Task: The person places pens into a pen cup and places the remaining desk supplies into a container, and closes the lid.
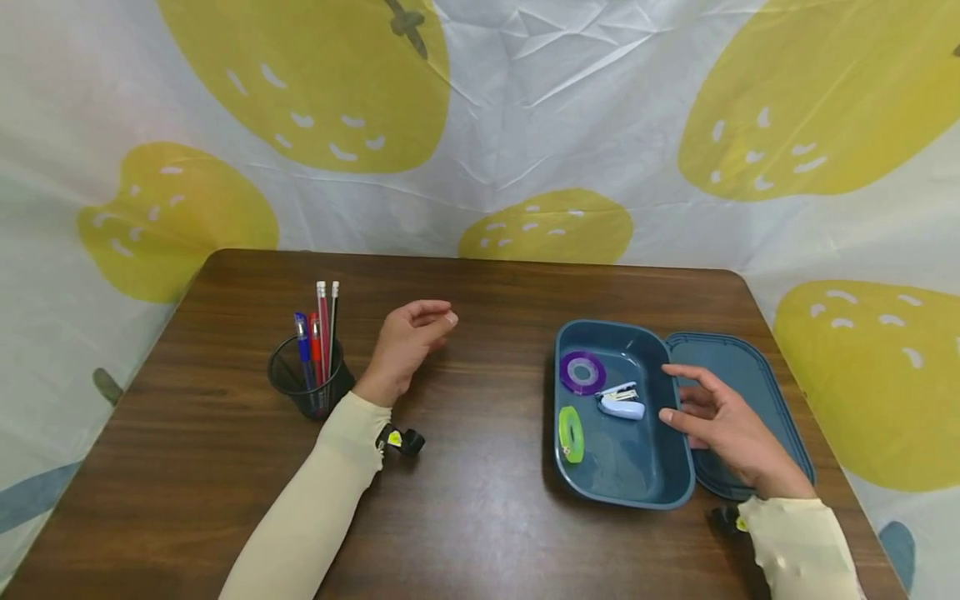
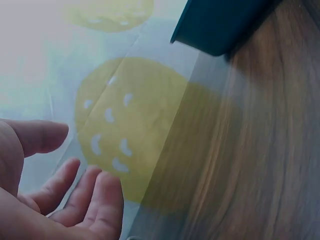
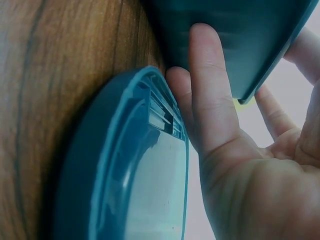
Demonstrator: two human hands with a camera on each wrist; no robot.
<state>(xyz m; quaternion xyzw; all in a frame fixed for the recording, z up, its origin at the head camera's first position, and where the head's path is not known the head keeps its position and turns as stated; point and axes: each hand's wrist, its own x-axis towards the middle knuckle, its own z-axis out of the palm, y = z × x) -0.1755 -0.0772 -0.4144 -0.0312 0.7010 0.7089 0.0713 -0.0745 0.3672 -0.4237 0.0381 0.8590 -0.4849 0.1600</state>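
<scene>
In the head view, my right hand [image 1: 723, 425] is at the right wall of a blue plastic box [image 1: 630, 492], with thumb and index fingertip over the rim. The right wrist view shows other fingers [image 3: 212, 85] against the box's outer wall. Inside the box lie a purple disc [image 1: 597, 379] with a pale centre, a small light-blue stapler [image 1: 622, 408] and a bright green ring-like item [image 1: 566, 425] by the left wall. My left hand [image 1: 407, 342] hovers over the table, loosely curled and holding nothing, between the box and a black mesh pen cup [image 1: 322, 396].
Red and blue pens [image 1: 303, 337] and several pencils [image 1: 322, 317] stand in the cup. The blue lid [image 1: 742, 375] lies right of the box, partly under my right hand. The brown wooden table [image 1: 480, 533] meets a lemon-print cloth [image 1: 525, 125] at the back.
</scene>
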